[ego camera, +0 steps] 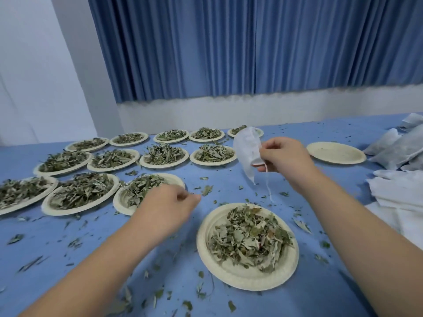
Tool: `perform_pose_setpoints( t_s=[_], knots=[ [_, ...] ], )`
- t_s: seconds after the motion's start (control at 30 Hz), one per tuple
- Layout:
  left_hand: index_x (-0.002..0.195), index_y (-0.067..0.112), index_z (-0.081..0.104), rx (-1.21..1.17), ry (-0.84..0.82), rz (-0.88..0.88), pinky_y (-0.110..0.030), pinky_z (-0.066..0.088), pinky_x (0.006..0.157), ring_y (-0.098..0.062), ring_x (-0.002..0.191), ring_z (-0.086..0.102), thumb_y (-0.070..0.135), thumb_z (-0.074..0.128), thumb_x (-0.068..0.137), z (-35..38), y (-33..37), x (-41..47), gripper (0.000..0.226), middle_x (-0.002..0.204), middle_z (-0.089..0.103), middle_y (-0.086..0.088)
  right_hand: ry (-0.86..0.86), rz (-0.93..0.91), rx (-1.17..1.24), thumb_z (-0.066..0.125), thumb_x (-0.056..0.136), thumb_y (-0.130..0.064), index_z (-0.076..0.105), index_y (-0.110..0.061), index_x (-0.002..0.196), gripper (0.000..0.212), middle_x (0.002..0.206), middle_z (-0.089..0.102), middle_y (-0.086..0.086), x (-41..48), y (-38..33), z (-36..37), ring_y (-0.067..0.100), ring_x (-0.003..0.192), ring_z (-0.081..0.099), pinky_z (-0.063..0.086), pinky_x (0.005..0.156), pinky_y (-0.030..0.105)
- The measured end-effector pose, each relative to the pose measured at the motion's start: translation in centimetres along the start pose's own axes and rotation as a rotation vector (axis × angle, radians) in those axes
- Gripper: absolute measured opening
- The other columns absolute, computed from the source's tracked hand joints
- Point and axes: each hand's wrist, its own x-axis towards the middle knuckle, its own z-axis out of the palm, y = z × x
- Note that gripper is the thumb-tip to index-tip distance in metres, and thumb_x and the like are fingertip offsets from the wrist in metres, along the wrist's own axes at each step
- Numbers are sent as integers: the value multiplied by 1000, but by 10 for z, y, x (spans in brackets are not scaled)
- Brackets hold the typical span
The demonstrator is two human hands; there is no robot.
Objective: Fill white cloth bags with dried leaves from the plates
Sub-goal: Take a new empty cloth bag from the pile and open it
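Near plate [240,280] sat closest to the camera, heaped with dried leaves [249,236]. Everything else is placed relative to it.

- Right hand [286,159]: beyond the near plate and raised off the table, pinching a white cloth bag [248,149] at its mouth. The bag hung limp and looked flat. Its drawstring [267,181] dangled down toward the near plate's far rim.
- Left hand [169,207]: left of the near plate, fingertips drawn together. Couldn't tell if any leaf was between them. It overlapped the closest plate of the left-hand group [123,202].
- Hands were well apart.
- Other leaf plates [112,159]: three rows, beyond and to the left of the near plate.
- Bare plate [336,153]: beyond and to the right.
- Filled bags [393,147]: farther right, past the bare plate.
- Stack of flat bags [398,191]: right of the near plate, at the frame edge.
- Blue tablecloth [91,236]: leaf scraps scattered all around the near plate.
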Motion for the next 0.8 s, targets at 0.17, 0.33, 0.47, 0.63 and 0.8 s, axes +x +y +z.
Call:
perform_pose_setpoints(
  t_s=[0.17, 0.33, 0.47, 0.63, 0.8],
  knots=[
    [84, 24, 69, -531, -2, 44, -33, 60, 68, -15, 61, 70, 40, 59, 93, 11, 20, 29, 20, 77, 73, 1, -33, -183, -252, 66, 80, -6, 63, -17, 66, 18, 56, 59, -11, -8, 13, 27, 12, 54, 61, 58, 57, 30],
    [79, 31, 65, -724, -120, 10, -33, 61, 73, -9, 72, 73, 52, 57, 91, 42, 36, 57, 25, 90, 71, 7, -112, -308, -339, 71, 80, -14, 65, -26, 66, 20, 63, 65, -14, -15, 14, 41, 11, 63, 63, 57, 67, 37],
    [93, 10, 70, -901, -71, -64, -36, 62, 72, -22, 75, 73, 33, 52, 99, 53, 31, 70, 29, 95, 73, -6, -281, -311, -291, 66, 87, -15, 73, -27, 88, 14, 73, 70, -17, -19, 16, 46, -4, 70, 63, 50, 67, 17],
    [84, 3, 56, -1046, 31, -163, -35, 61, 61, -29, 68, 72, 13, 46, 100, 52, 17, 79, 21, 85, 63, -16, -161, -236, -270, 61, 91, -15, 69, -21, 100, 13, 95, 69, -4, -10, 23, 36, 17, 89, 65, 55, 83, 38],
    [76, 5, 48, -1217, -46, -135, -38, 60, 64, -39, 80, 72, 10, 46, 100, 52, 13, 84, 25, 65, 58, -9, -69, 62, -292, 54, 93, -46, 46, -20, 137, 52, 125, 56, -4, 2, 33, 21, 14, 99, 62, 52, 92, 43]
  ],
)
